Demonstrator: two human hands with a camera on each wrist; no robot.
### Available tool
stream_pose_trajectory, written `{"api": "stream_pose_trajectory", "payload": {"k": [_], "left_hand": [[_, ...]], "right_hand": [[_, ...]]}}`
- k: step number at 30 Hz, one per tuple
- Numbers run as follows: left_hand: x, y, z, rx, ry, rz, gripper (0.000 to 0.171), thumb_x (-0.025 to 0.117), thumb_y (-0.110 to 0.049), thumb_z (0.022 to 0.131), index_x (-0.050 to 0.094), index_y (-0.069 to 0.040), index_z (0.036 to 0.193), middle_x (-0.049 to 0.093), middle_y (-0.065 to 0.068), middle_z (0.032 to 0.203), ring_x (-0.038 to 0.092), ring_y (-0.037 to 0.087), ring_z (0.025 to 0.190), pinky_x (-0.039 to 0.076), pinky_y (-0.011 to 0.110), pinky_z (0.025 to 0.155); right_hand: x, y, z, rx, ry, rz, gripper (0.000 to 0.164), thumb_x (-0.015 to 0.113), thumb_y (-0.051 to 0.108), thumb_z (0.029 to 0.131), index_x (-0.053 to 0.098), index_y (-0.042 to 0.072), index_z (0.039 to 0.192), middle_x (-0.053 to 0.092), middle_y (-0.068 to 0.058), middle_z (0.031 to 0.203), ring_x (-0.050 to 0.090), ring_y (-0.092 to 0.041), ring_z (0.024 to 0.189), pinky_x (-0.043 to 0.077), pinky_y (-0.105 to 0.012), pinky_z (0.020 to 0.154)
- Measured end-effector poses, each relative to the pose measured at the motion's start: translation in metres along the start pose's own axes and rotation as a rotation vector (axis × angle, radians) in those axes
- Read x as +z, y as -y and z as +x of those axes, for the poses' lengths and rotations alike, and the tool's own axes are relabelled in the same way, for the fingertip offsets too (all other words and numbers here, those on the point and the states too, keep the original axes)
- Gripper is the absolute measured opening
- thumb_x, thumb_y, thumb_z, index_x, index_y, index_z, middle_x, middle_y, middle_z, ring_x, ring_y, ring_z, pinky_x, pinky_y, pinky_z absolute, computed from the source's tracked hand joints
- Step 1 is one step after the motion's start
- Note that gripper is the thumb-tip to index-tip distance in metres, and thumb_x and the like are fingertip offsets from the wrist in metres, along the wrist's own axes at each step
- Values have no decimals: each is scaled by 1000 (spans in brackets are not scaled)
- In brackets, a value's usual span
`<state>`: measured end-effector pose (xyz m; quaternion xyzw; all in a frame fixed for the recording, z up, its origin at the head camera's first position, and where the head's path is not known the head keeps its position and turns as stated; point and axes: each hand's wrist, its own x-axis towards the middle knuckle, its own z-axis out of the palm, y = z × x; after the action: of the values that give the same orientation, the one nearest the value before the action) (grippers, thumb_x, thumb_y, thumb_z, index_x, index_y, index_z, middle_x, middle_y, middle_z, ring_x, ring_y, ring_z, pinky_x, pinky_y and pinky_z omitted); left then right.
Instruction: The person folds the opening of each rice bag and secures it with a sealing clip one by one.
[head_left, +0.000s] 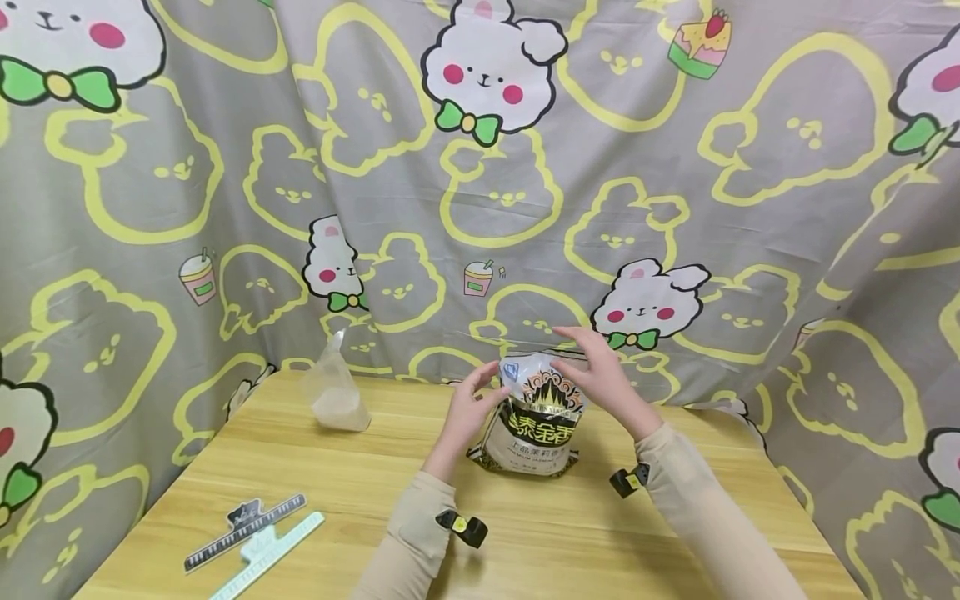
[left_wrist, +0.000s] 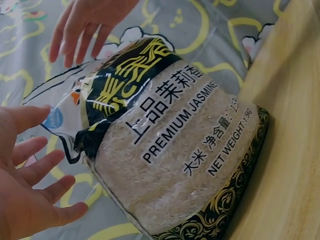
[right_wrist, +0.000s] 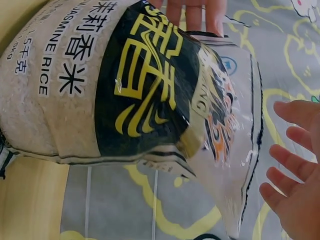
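A bag of jasmine rice (head_left: 536, 433) stands upright on the table, its lower part full and its clear top rising loosely. My left hand (head_left: 468, 408) is at the bag's left upper side, fingers spread; in the left wrist view the fingers (left_wrist: 45, 165) lie beside the bag's top edge, and I cannot tell whether the thumb touches it. On the other side is my right hand (head_left: 603, 379), its fingers loosely spread. The right wrist view shows a gap between those fingers (right_wrist: 287, 162) and the rice bag's top (right_wrist: 235, 115). Neither hand grips the bag.
A small clear bag with white contents (head_left: 337, 400) stands at the back left of the wooden table (head_left: 420, 417). Two long clips, one black (head_left: 243, 529) and one mint (head_left: 270, 550), lie at the front left. A patterned curtain (head_left: 510, 275) hangs behind and at both sides.
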<state>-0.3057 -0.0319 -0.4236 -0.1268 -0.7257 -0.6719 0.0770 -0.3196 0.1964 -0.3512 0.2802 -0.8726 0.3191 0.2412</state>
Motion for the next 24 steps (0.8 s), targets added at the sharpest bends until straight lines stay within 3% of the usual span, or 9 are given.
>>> {"api": "stream_pose_trajectory", "payload": {"k": [13,18,24], "left_hand": [[9,7,2,-8,6,51,53,67,-23,91,51,-8,139,55,14,141,48,35,131,35,58,109],[13,6,-1,18,3,46,43,63,-19,94,55,-3,133,61,19,131,51,39,127,39,58,107],[15,13,1,17,-66,58,34,58,-19,98,62,-4,127,65,18,124,57,34,121,49,45,101]], "right_hand": [[11,8,7,-54,93,-38,38,70,12,88,63,6,125,62,-17,127,53,-36,122,40,-55,106],[15,10,8,-55,77,-66,30,69,10,88,67,6,118,67,-14,119,57,-34,115,43,-53,102],[18,12,9,-56,37,-66,20,69,6,88,71,5,108,69,-12,110,59,-32,108,46,-51,97]]}}
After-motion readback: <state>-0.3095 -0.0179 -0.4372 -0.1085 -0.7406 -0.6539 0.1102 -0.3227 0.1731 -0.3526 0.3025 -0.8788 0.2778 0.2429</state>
